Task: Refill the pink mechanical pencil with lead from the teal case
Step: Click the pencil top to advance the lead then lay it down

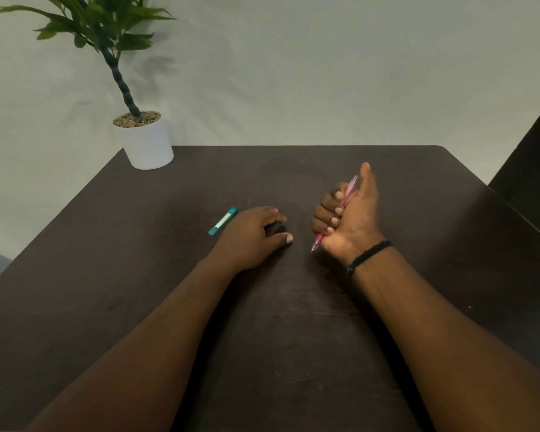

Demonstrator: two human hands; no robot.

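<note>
My right hand is fisted around the pink mechanical pencil, held above the dark table with its tip pointing down toward me and its top end rising behind my raised thumb. The teal lead case lies flat on the table, slanted, just left of my left hand. My left hand rests palm down on the table with the fingers curled and the thumb stretched to the right; I see nothing in it. The case and the hand are close, but I cannot tell if they touch.
A white pot with a green plant stands at the table's far left corner. The dark wooden table spreads beneath both forearms. A black cord bracelet circles my right wrist. A dark panel rises at the right edge.
</note>
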